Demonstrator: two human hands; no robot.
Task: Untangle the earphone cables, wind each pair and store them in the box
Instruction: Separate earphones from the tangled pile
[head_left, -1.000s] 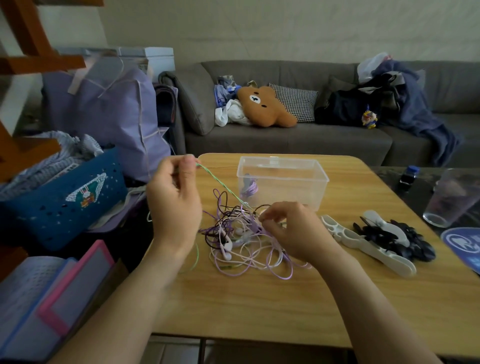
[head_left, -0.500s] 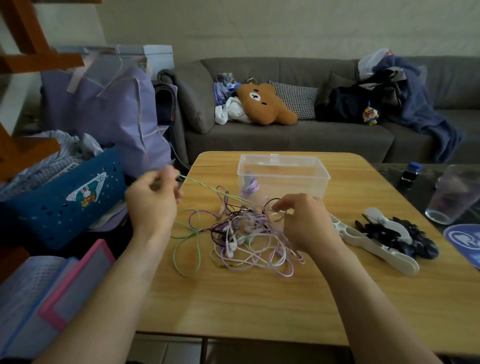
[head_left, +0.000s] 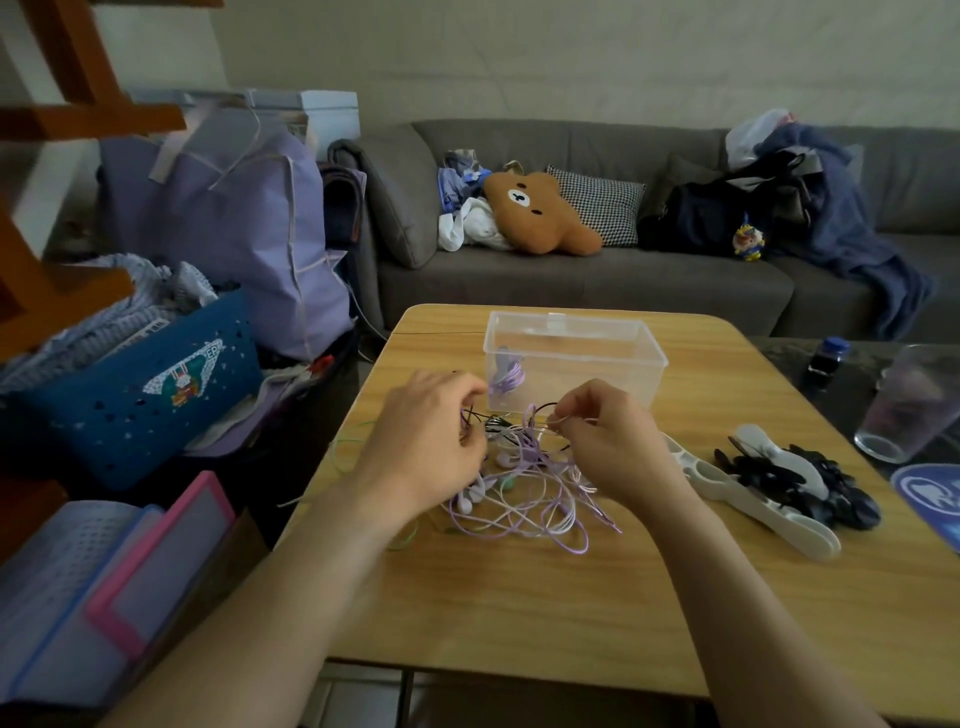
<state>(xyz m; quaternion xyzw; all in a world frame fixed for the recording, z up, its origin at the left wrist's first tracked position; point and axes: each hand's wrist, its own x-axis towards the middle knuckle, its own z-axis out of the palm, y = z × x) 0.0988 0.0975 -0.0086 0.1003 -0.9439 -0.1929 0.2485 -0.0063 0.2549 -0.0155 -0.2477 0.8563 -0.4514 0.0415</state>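
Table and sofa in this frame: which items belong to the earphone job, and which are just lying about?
In the job:
- tangled earphone cables, pinched by left hand and right hand
- clear box, one wound purple pair inside

Lying about:
- white and black clips
- drinking glass
- bear cushion
- blue basket

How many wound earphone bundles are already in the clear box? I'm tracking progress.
1: a purple wound bundle sits against the left end of the clear box. The rest remain in the tangle in front; the box's frosted walls could hide more.
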